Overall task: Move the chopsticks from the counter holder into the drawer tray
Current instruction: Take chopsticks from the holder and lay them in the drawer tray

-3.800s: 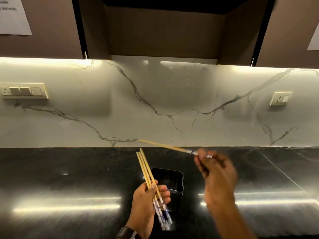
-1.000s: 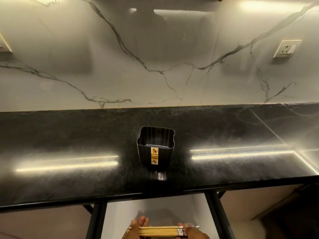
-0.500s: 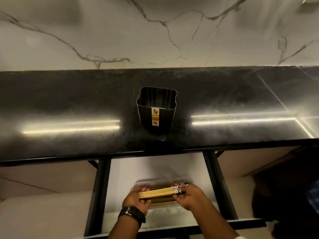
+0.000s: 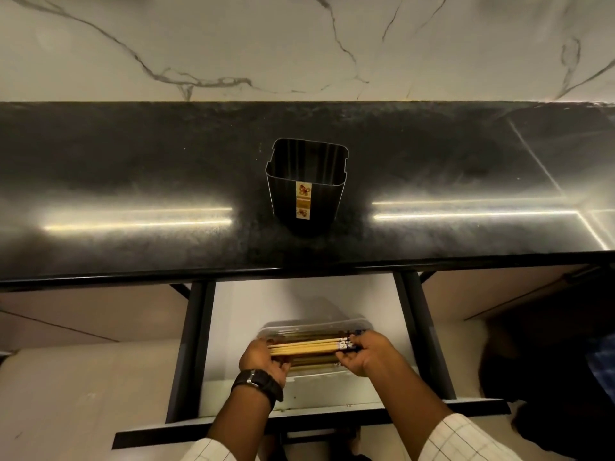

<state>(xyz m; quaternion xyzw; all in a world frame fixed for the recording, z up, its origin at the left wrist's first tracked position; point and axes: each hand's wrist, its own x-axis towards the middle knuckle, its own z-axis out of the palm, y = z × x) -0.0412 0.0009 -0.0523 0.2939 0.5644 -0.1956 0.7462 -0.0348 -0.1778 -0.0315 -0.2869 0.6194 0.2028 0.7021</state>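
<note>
A bundle of wooden chopsticks [image 4: 304,348] with patterned ends lies crosswise between my hands, just above a clear plastic tray [image 4: 312,328] in the open drawer [image 4: 239,314]. My left hand [image 4: 264,359], with a black watch on the wrist, grips the plain ends. My right hand [image 4: 364,356] grips the patterned ends. More chopsticks show inside the tray under the bundle. The black holder [image 4: 306,184] stands on the counter with nothing sticking out of it.
The black polished counter [image 4: 133,181] runs across the view with a marble wall behind it. The drawer's dark side rails [image 4: 191,344] and front panel [image 4: 299,422] frame my hands. Beige cabinet fronts lie to either side.
The view has tilted down from the holder to the open drawer. Both hands carried the bundle down to the tray; over the last half second they lowered it a little closer.
</note>
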